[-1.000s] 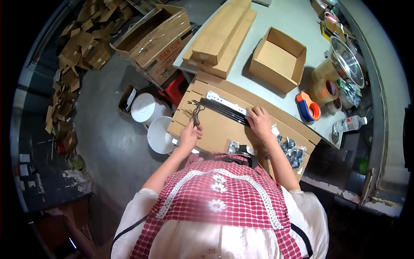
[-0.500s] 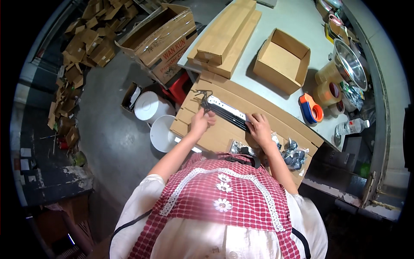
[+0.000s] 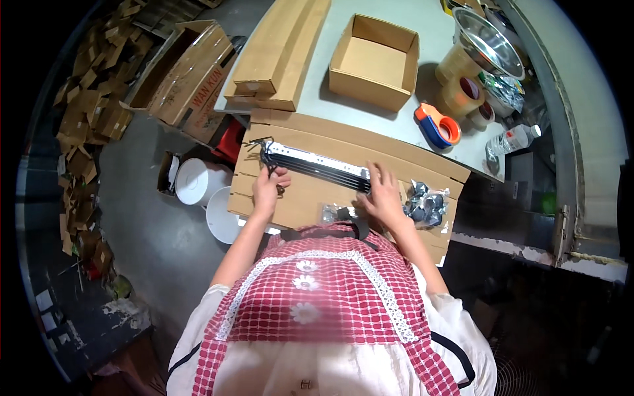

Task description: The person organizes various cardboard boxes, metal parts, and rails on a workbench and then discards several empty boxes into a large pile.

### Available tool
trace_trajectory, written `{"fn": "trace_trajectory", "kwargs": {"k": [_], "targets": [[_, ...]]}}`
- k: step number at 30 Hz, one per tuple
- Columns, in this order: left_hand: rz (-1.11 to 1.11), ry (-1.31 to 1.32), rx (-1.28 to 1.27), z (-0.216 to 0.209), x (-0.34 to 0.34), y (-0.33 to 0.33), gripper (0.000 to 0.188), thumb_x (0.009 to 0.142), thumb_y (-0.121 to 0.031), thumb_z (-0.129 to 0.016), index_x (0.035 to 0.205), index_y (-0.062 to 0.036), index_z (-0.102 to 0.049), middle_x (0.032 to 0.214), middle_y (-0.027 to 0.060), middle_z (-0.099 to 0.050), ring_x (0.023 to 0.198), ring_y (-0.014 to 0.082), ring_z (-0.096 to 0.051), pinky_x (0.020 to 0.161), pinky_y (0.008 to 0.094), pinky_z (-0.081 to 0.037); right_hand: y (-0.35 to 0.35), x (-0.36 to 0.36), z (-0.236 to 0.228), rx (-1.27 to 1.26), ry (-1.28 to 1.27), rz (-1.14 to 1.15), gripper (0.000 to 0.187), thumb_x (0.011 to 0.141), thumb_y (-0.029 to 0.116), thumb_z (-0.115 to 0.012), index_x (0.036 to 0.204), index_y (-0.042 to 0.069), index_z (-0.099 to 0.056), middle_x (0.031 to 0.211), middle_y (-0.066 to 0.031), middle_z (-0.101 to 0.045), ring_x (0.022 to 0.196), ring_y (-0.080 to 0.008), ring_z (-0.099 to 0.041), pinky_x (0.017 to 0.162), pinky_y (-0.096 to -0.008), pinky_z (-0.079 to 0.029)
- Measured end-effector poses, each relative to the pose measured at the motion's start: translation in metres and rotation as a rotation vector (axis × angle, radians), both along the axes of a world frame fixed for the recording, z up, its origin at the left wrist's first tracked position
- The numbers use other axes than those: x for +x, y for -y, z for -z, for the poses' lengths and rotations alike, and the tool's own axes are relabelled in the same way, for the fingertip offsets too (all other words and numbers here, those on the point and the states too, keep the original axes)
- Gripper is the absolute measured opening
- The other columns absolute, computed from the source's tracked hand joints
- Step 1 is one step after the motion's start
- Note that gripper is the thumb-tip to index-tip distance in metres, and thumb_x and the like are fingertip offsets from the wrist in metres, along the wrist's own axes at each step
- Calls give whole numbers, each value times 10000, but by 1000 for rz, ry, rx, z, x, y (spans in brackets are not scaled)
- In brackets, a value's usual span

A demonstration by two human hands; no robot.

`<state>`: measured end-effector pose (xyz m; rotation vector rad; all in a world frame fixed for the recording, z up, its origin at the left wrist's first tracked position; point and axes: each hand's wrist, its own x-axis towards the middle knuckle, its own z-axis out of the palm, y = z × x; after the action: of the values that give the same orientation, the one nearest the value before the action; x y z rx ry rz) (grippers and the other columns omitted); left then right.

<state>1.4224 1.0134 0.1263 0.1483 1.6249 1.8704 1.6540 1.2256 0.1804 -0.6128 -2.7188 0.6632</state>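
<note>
A bundle of thin black bars with a white perforated strip (image 3: 317,160) along its far side lies across the flat cardboard (image 3: 297,201). My right hand (image 3: 383,195) grips its right end between thumb and fingers. At the left end, a cluster of bent black wire pieces (image 3: 266,153) sticks out past the strip. My left hand (image 3: 266,193) is closed at the lower part of these wires, with a dark end showing below its fingers. Close to my apron lies a clear bag of small parts (image 3: 330,212). Right of my right hand sits a bag of round black pieces (image 3: 426,204).
Long cardboard boxes (image 3: 274,59) and an open carton (image 3: 373,63) occupy the table's far part. Toward the right are an orange-and-blue tape dispenser (image 3: 437,127), tape rolls (image 3: 460,98), a steel bowl (image 3: 489,43) and a bottle (image 3: 512,140). White buckets (image 3: 201,181) stand left.
My view has shifted, so the table and its things appear farther left. Both hands remain at the two ends of the bundle, which now shows more of its length.
</note>
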Motion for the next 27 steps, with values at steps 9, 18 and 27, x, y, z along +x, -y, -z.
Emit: {"fn": "trace_trajectory", "kwargs": {"k": [9, 18, 27], "targets": [[-11, 88, 114, 4, -3, -3, 127, 990, 56, -349, 1034, 26, -463, 962, 123, -537, 715, 132, -495, 645, 256, -446, 6, 55, -3, 63, 156, 35, 871, 683, 210, -784, 1459, 118, -398, 1393, -266, -395, 1228, -442, -437, 1056, -517, -348], [-1, 45, 92, 4, -2, -1, 144, 990, 45, -350, 1037, 10, -482, 963, 99, -555, 710, 118, -500, 650, 249, -452, -5, 23, 1, -178, -159, 369, 715, 674, 182, -775, 1339, 89, -528, 1305, -325, -412, 1176, -487, -491, 984, -482, -454], [6, 53, 118, 11, -5, -2, 119, 989, 30, -375, 1026, 1, -484, 933, 96, -553, 703, 126, -506, 650, 253, -458, -15, 17, 1, -38, -29, 432, 737, 811, 405, -762, 1370, 19, -475, 1372, -330, -410, 1240, -493, -458, 1002, -502, -434]]}}
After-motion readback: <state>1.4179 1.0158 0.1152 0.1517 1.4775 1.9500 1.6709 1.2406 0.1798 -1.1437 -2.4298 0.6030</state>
